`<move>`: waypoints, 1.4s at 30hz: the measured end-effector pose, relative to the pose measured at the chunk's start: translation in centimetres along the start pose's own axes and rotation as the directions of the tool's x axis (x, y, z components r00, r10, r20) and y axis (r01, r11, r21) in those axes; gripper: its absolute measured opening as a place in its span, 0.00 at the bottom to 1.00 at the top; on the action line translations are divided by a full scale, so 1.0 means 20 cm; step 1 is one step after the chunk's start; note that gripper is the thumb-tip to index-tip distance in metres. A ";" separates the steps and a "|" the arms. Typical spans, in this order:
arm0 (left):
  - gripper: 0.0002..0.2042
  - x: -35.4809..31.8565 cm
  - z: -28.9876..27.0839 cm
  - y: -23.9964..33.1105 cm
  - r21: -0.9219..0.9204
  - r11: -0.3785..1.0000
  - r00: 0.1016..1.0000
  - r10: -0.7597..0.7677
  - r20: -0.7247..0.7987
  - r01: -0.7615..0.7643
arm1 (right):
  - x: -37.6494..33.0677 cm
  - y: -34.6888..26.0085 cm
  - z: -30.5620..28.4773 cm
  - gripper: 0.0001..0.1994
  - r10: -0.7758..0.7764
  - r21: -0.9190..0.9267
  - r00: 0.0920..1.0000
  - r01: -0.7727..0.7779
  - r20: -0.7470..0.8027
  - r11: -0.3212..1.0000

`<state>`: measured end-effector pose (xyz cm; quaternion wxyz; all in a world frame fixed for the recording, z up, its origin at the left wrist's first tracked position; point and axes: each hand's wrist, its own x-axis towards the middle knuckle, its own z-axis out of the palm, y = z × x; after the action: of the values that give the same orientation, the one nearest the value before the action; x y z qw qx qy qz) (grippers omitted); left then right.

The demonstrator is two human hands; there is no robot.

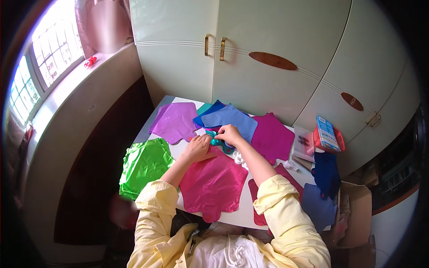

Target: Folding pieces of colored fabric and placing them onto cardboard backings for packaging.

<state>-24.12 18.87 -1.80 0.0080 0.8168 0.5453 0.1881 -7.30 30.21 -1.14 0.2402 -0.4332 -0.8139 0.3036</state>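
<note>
Hands, 2 of 'em, close tog. at the pink sheet's (212, 185) far edge: L hand (199, 148) palm-down on it, R hand (229, 136) curled over a small shiny teal piece (217, 142) just beyond that edge. Can't tell if either's pinching. Green sheet (144, 166) L of the pink sheet, purple sheet (176, 119) far-L, light-blue sheet (231, 119) beyond, magenta sheet (273, 136) far-R.

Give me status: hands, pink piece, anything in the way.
Left hand at pink piece's upper end. Right hand at teal item, grip unclear. White looped item close by, light-blue piece beyond.
</note>
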 end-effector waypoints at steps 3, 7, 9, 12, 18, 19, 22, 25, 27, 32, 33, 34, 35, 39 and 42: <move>0.35 0.02 -0.07 0.07 -0.131 0.983 0.990 -0.116 0.078 0.126 | 0.00 0.00 -0.01 0.13 0.058 0.028 0.998 -0.059 0.036 0.998; 0.35 0.05 -0.11 0.09 0.025 0.993 0.985 -0.116 0.128 0.113 | 0.00 0.01 0.00 0.12 0.064 0.059 0.998 -0.065 0.021 0.996; 0.33 0.03 -0.12 0.09 0.110 0.991 0.988 -0.090 0.124 0.077 | 0.00 0.01 -0.01 0.12 0.095 0.114 0.995 -0.098 0.034 0.989; 0.29 0.01 -0.02 0.00 0.207 0.973 0.995 0.103 0.014 -0.103 | 0.04 0.05 0.00 0.12 0.085 0.260 0.996 -0.076 -0.024 0.963; 0.28 0.01 -0.05 0.03 0.100 0.991 0.980 0.064 0.187 -0.083 | 0.21 0.23 -0.23 0.12 0.142 0.210 0.951 -0.085 -0.274 0.974; 0.28 0.01 -0.05 0.04 0.110 0.991 0.979 0.053 0.197 -0.076 | 0.22 0.24 -0.31 0.13 0.136 0.160 0.929 -0.084 -0.344 0.983; 0.29 0.01 -0.06 0.05 0.135 0.989 0.977 0.033 0.210 -0.062 | 0.24 0.23 -0.58 0.12 -0.023 -0.008 0.839 0.023 -0.543 1.000; 0.30 0.02 -0.04 0.06 0.135 0.989 0.979 0.037 0.198 -0.065 | 0.20 0.15 -0.80 0.11 -0.305 -0.176 0.646 0.259 -0.700 0.950; 0.31 0.00 -0.06 0.05 0.148 0.988 0.978 0.019 0.210 -0.051 | 0.12 -0.09 -0.86 0.12 -0.313 -0.183 0.628 0.264 -0.713 0.947; 0.32 0.00 -0.06 0.06 0.156 0.987 0.977 0.005 0.212 -0.038 | 0.03 -0.44 -0.88 0.10 -0.585 -0.505 0.467 0.297 -0.663 0.810; 0.32 0.01 -0.06 0.07 0.157 0.987 0.979 0.009 0.205 -0.042 | 0.03 -0.50 -0.90 0.10 -0.594 -0.513 0.416 0.300 -0.689 0.804; 0.33 0.01 -0.05 0.06 0.160 0.986 0.979 0.011 0.203 -0.044 | 0.04 -0.56 -0.90 0.11 -0.599 -0.515 0.366 0.306 -0.713 0.800; 0.33 0.01 -0.03 0.06 0.163 0.986 0.979 0.011 0.202 -0.045 | 0.05 -0.61 -0.90 0.12 -0.601 -0.518 0.315 0.313 -0.734 0.796; 0.34 -0.02 0.03 0.00 0.210 0.978 0.983 -0.030 0.183 -0.009 | 0.12 -0.85 -0.70 0.13 -0.834 -0.709 0.248 0.442 -0.493 0.550; 0.35 -0.03 0.01 0.02 0.148 0.989 0.988 -0.046 0.146 0.024 | 0.23 -0.88 -0.36 0.11 -0.978 -0.780 0.182 0.595 -0.106 0.195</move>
<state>-23.94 18.15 -2.04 -0.0075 0.8173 0.5698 0.0860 -14.73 28.37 16.96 0.4632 -0.0212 -0.8326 -0.3030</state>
